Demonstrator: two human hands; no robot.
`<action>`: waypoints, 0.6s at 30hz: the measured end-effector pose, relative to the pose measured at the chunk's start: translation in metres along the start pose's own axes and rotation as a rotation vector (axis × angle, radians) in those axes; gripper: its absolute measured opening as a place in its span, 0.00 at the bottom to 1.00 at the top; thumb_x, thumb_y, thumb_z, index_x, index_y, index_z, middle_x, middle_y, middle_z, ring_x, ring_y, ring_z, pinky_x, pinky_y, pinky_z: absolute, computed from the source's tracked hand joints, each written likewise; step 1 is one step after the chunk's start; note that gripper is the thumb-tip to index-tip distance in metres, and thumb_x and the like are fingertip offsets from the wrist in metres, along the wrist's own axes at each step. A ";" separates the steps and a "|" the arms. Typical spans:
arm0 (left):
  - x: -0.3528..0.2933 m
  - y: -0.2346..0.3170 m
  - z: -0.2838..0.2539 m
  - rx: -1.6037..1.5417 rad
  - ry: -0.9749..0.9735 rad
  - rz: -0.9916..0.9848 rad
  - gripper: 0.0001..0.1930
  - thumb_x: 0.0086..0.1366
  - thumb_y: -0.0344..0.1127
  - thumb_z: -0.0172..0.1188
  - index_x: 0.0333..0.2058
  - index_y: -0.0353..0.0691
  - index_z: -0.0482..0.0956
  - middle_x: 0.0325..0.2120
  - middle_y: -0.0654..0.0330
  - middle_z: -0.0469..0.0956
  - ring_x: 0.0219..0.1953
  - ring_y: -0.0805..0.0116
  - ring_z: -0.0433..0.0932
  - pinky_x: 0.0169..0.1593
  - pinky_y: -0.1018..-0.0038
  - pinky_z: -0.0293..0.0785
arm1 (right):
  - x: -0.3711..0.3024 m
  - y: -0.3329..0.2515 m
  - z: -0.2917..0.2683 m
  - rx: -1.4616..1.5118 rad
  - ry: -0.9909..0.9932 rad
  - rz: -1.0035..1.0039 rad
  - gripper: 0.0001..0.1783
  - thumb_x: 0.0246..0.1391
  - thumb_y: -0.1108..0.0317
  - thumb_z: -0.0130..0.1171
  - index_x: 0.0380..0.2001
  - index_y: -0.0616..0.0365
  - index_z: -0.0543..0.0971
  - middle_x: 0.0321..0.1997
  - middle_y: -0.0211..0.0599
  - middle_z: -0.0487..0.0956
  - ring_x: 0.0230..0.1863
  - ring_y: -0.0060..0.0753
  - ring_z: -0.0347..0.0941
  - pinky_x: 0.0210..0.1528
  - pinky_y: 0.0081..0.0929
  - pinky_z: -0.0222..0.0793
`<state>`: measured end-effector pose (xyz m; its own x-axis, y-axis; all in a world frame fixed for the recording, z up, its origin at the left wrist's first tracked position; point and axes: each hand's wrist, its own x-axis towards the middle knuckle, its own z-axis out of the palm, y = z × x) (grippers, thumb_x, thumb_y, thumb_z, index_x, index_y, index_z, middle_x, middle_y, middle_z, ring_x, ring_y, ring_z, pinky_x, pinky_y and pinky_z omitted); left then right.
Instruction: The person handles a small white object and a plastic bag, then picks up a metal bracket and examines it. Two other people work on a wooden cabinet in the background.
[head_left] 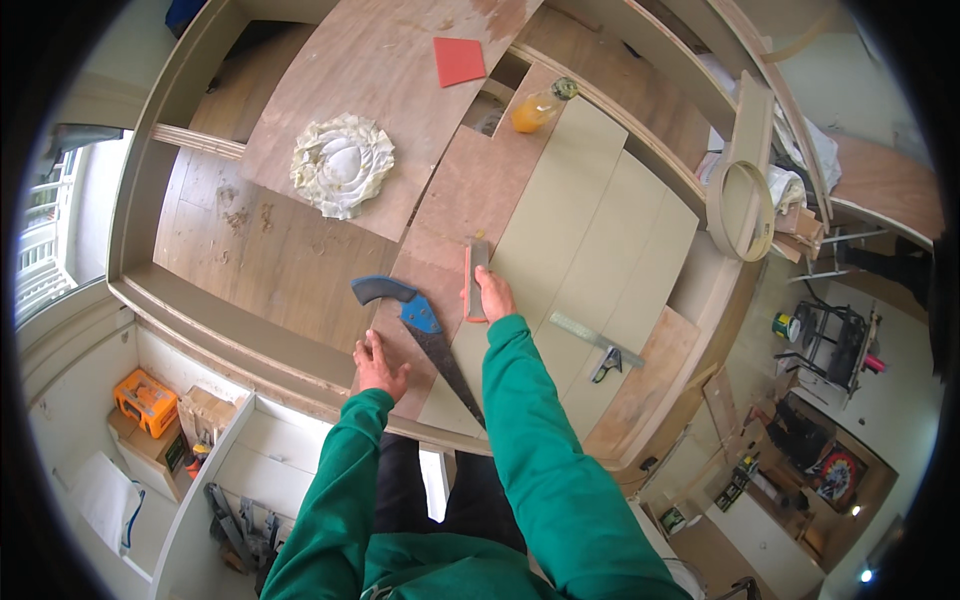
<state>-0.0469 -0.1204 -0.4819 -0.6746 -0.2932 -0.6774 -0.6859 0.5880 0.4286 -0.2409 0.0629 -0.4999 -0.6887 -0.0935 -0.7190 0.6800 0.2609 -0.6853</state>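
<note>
My right hand [493,297] is closed around a long grey block [478,262] with a reddish edge, which looks like a sanding block, over the reddish-brown board [450,215]. My left hand [382,368] lies with fingers spread on the near left part of that board and holds nothing. Between my hands rests a handsaw [440,350] with a blue and black handle, its blade pointing toward me. To the right, a square [590,340] with a pale ruler blade and dark stock lies on the beige panels [570,240].
Farther off stand a bottle of orange liquid [540,108], a white carved rosette [343,165] and a flat red square sheet [459,62]. A raised wooden frame [135,220] rims the work surface. A round beige hoop [740,210] sits at right; an orange tool [147,402] is at lower left.
</note>
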 end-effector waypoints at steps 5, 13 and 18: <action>0.001 -0.004 0.000 -0.004 -0.018 0.015 0.54 0.50 0.42 0.66 0.66 0.40 0.35 0.60 0.27 0.44 0.61 0.28 0.48 0.64 0.49 0.48 | 0.010 0.005 0.000 0.052 -0.006 0.002 0.23 0.61 0.52 0.41 0.27 0.61 0.75 0.21 0.37 0.77 0.20 0.26 0.71 0.25 0.26 0.68; 0.000 -0.002 -0.002 0.009 -0.032 0.025 0.55 0.50 0.43 0.66 0.66 0.40 0.33 0.60 0.27 0.42 0.62 0.28 0.46 0.64 0.49 0.48 | 0.017 0.008 0.003 0.043 -0.018 0.002 0.22 0.61 0.53 0.40 0.28 0.60 0.74 0.21 0.36 0.77 0.18 0.26 0.70 0.24 0.26 0.68; 0.001 -0.004 0.002 0.032 -0.032 0.019 0.56 0.49 0.44 0.67 0.66 0.39 0.32 0.60 0.27 0.42 0.62 0.27 0.45 0.64 0.48 0.48 | 0.004 -0.007 0.004 0.099 -0.014 0.058 0.22 0.62 0.53 0.40 0.28 0.60 0.74 0.21 0.36 0.77 0.19 0.26 0.70 0.23 0.25 0.67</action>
<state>-0.0448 -0.1216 -0.4852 -0.6780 -0.2577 -0.6885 -0.6638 0.6169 0.4228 -0.2476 0.0566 -0.4988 -0.6440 -0.0948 -0.7591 0.7410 0.1697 -0.6498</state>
